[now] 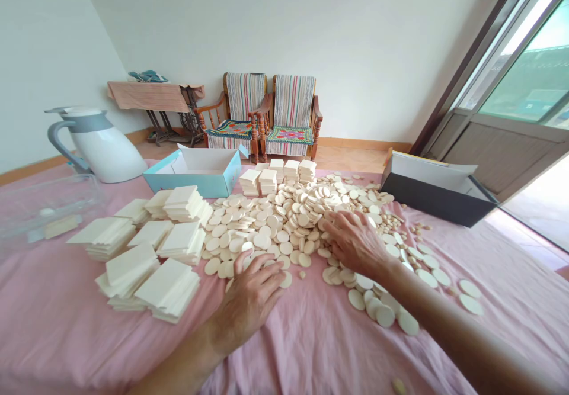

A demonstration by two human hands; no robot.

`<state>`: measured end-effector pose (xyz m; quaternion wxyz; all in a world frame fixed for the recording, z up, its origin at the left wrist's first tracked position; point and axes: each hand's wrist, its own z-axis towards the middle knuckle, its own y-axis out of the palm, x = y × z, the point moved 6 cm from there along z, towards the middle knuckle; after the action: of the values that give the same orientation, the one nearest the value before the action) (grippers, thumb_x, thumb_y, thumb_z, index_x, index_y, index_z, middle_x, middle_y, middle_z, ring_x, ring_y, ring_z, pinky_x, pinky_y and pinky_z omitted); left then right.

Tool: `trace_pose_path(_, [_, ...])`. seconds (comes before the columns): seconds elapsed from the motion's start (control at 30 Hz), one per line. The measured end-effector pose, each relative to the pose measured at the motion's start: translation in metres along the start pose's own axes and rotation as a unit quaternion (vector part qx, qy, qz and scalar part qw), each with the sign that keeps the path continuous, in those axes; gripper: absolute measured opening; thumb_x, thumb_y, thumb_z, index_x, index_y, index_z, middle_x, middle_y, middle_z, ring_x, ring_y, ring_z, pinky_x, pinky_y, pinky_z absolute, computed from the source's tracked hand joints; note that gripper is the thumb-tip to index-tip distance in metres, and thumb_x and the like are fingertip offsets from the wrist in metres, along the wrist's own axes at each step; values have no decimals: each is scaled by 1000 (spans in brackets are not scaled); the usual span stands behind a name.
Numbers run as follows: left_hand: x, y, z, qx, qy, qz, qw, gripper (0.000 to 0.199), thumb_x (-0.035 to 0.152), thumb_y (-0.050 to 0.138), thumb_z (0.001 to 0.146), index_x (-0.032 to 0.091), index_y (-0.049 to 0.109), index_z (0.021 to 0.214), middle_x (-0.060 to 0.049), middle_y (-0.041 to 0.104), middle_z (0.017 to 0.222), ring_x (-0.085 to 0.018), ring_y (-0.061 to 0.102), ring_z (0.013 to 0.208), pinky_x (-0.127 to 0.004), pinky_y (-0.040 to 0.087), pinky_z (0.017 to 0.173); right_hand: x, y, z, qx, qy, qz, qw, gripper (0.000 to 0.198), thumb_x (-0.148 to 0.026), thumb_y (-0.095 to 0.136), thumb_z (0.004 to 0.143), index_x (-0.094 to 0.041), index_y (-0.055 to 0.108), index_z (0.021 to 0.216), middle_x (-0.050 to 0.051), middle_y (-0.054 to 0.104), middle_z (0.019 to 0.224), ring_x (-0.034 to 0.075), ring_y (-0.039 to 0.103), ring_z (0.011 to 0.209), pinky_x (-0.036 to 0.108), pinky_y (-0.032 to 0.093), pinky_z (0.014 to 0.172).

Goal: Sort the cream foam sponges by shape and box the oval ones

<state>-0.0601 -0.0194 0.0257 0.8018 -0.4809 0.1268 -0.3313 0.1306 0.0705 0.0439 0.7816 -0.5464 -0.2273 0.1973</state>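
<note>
My left hand [251,294] rests at the near edge of a wide heap of pale round wooden discs [267,232], its fingers spread and touching a few of them. My right hand [355,244] lies on the heap's right part with its fingers apart, their tips partly hidden among the discs. Larger round discs [384,315] are scattered beside and beneath my right forearm. Left of the heap stand several stacks of thin square wooden pieces [180,241]. More small square stacks [269,179] stand behind it.
A light blue open box [191,179] and a grey-white jug [106,152] are at the back left, near a clear plastic tray [80,196]. A dark open box [435,190] sits at the back right. Small wooden bits [393,223] lie near it. Pink cloth [320,347] covers the surface.
</note>
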Motion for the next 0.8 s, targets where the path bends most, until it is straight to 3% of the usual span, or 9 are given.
trace_pose_path(0.2, [0,4,1,-1,-2,-3,1000,22,17,47,92,23,66,102,-2,70,100,-21,58,102,-56,18,111,68,9,4,-34,98,-32,994,24,-23,44,88,-18,58,106,12,57,114,25,50,102,39,35,87])
trace_pose_path(0.3, [0,6,1,-2,-3,0,1000,22,17,46,92,23,66,100,-2,70,97,-22,58,101,-57,15,112,73,2,6,-3,149,-41,988,25,-19,47,84,-15,57,107,14,57,112,27,50,101,40,35,86])
trace_pose_path(0.37, [0,6,1,-1,-7,-4,1000,22,16,46,92,22,66,100,-2,70,97,-22,58,101,-57,14,113,50,-5,8,18,131,4,991,21,-19,47,86,-14,58,103,14,58,105,25,51,97,37,37,84])
trace_pose_path(0.43, [0,6,1,5,-8,-10,1000,21,16,46,92,21,66,99,-3,69,97,-21,58,101,-56,14,113,9,-7,9,7,59,96,994,16,-17,44,89,-15,59,94,9,59,93,20,52,88,31,39,77])
trace_pose_path(0.57, [1,4,2,7,-8,-18,1000,21,17,45,93,20,66,95,-4,69,98,-20,58,102,-52,21,112,-68,1,-2,-51,-91,226,969,13,-15,45,90,-17,58,88,4,57,86,14,52,78,25,39,67])
trace_pose_path(0.67, [1,5,3,1,-16,-24,1000,21,16,45,93,20,66,94,-3,68,98,-19,59,102,-52,24,111,-85,15,-10,-72,-113,208,969,15,-9,44,90,-17,56,84,4,56,87,13,51,75,25,39,68])
trace_pose_path(0.8, [-1,8,1,-3,-27,-33,999,21,15,45,93,20,65,96,-4,68,98,-19,60,99,-52,27,109,-84,26,-14,-76,-127,173,974,18,-6,42,88,-17,54,81,4,54,87,15,51,80,29,40,77])
